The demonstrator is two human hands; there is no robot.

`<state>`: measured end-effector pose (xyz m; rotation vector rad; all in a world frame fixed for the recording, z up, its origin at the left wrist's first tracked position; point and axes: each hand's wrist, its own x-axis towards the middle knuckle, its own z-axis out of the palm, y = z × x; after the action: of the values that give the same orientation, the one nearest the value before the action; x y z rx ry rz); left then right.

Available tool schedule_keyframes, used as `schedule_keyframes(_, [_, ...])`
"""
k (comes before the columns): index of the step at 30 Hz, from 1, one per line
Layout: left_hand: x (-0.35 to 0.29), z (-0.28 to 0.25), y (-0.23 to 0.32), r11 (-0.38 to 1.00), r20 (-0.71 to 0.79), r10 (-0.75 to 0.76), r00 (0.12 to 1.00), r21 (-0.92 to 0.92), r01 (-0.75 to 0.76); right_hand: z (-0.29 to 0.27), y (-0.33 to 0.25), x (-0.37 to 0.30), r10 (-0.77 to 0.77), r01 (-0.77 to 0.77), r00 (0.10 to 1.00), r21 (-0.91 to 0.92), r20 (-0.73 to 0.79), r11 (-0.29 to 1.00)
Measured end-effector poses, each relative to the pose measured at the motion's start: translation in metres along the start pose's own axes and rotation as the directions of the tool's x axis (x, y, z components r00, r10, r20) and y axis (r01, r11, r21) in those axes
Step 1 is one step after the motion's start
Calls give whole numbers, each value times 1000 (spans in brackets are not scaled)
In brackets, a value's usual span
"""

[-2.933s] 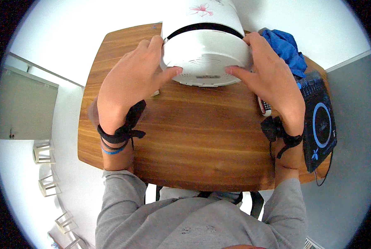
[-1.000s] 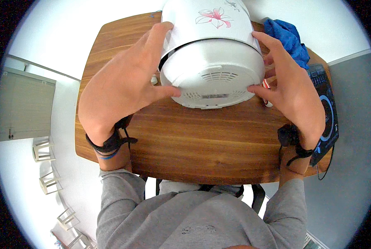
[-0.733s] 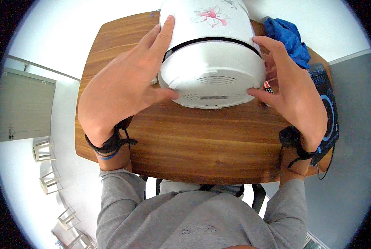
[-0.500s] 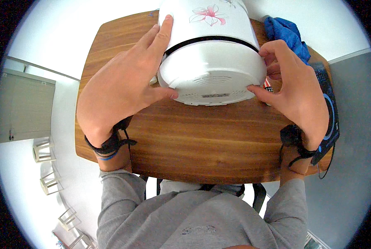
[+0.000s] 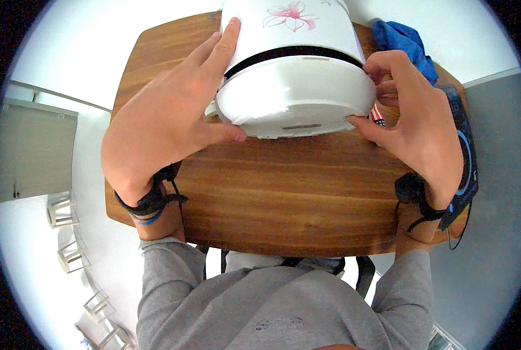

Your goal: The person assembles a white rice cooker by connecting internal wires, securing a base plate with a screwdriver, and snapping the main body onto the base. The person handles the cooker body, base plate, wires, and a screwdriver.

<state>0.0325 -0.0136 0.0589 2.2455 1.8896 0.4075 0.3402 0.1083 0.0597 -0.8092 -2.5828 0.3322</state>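
A white rice cooker (image 5: 295, 36) with a pink flower print lies on its side, its round bottom cover (image 5: 298, 96) facing me. A dark gap runs between body and cover, wider along the top. My left hand (image 5: 176, 108) grips the left side, fingers stretched up along the body and thumb by the cover's lower edge. On the right, my right hand (image 5: 415, 114) holds the cover's rim between curled fingers and thumb. The cooker's far end is out of view, and its inside cannot be made out through the gap.
The wooden table (image 5: 295, 198) holds a crumpled blue cloth (image 5: 403, 46) at the far right. A black panel with a blue ring (image 5: 463, 163) lies at the right edge, its cable hanging over. A small red-striped item (image 5: 378, 116) sits partly hidden behind my right hand.
The bottom cover has tilted, and the gap between it and the body has widened. Its vent slots have mostly turned out of sight. Both hands keep their hold, shifting only slightly.
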Motion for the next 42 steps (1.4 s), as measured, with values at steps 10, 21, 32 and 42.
schedule_keyframes(10, [-1, -1, -3, 1000, 13, -17, 1000, 14, 17, 4, 4, 3, -22, 22, 1000, -24, 13, 999])
schedule_keyframes(21, [-5, 0, -1, 1000, -27, 6, 1000, 29, -5, 7, 0, 4, 19, -19, 1000, 27, -7, 999])
schedule_keyframes(32, [-3, 3, 4, 996, -94, -17, 995, 87, 25, 18, 0, 9, -8, 17, 989, 60, -150, 998])
schedule_keyframes(42, [-5, 1, 2, 997, -61, -69, 996, 40, 71, 16, 7, 10, 32, -23, 996, 96, -88, 995])
